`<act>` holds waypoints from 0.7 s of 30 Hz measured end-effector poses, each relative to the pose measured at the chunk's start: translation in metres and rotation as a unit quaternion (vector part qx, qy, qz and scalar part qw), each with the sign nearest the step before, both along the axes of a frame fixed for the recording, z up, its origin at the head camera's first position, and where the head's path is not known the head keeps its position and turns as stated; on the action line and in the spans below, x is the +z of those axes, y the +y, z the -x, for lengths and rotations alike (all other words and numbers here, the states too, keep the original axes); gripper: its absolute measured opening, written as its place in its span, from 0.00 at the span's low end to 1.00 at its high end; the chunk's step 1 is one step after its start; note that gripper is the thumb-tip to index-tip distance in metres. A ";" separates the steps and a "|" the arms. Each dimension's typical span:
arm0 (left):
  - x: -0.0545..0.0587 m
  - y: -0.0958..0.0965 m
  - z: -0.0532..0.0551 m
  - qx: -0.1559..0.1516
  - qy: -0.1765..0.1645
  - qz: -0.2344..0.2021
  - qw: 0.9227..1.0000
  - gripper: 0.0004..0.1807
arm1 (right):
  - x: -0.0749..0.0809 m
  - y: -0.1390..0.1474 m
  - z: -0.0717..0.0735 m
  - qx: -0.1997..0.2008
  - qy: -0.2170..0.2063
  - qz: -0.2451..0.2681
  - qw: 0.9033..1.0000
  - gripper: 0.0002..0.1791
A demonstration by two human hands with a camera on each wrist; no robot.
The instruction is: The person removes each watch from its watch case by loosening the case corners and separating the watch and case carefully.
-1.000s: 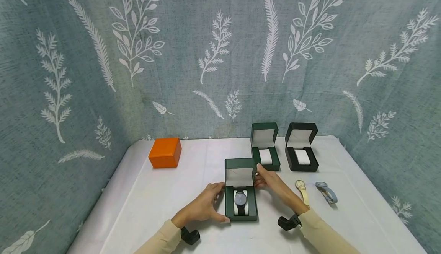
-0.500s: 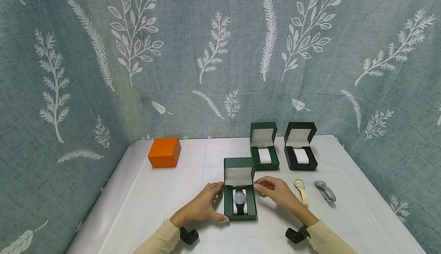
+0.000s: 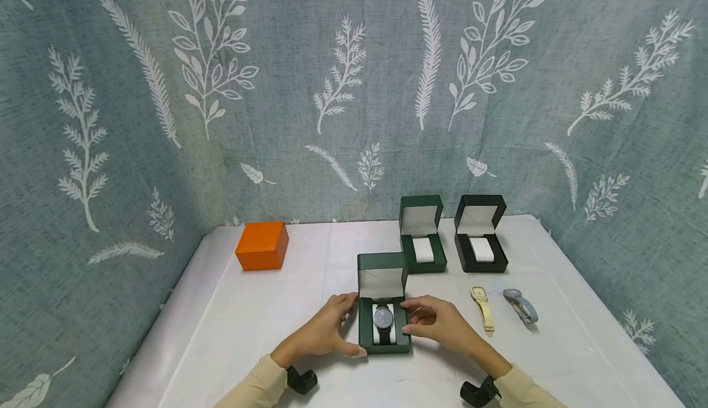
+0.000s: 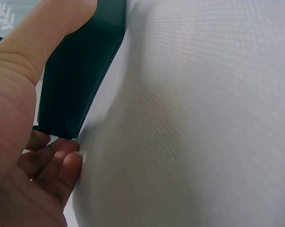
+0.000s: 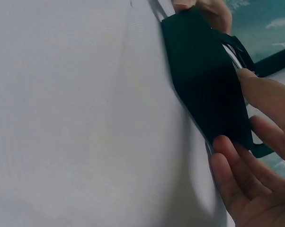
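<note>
A dark green watch box stands on the white cloth with its lid raised. On the white cushion inside sits a watch with a dark round dial and black strap. My left hand holds the box's left side, thumb along the front corner. At the right side, the fingers and thumb of my right hand grip the wall and rim. In the left wrist view, curled fingertips lie by the box's bottom corner. The right wrist view shows fingertips against the green wall.
Behind stand an open green watch box and an open black watch box, each holding a bare white cushion. A gold watch and a grey-blue watch lie to the right. An orange box sits back left.
My right hand left the raised lid's edge, drew back a little, then came to the right side of the box's base. My left hand has stayed in place.
</note>
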State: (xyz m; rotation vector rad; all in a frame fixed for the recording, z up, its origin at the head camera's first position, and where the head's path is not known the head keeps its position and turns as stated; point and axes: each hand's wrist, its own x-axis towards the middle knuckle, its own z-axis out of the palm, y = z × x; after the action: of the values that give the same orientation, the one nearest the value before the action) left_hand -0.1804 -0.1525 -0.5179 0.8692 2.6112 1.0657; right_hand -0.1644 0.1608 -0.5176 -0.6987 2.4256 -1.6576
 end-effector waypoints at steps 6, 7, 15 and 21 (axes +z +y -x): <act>0.000 -0.003 -0.001 0.002 -0.005 -0.006 1.000 0.65 | -0.002 -0.002 -0.001 -0.009 -0.007 -0.006 1.000 0.27; 0.000 -0.003 -0.001 0.002 -0.006 -0.005 1.000 0.65 | -0.002 -0.002 -0.001 -0.010 -0.008 -0.008 1.000 0.27; 0.006 -0.009 -0.003 0.018 0.021 -0.020 0.999 0.57 | -0.004 -0.003 -0.001 -0.001 -0.006 0.001 1.000 0.27; 0.014 -0.009 -0.001 0.014 0.060 -0.079 0.995 0.41 | -0.003 -0.001 -0.001 -0.003 -0.005 -0.003 1.000 0.27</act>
State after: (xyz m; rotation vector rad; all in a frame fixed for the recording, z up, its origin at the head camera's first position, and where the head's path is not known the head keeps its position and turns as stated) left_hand -0.1798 -0.1618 -0.5036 0.9621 2.6722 1.2802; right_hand -0.1630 0.1602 -0.5209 -0.6806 2.4273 -1.6514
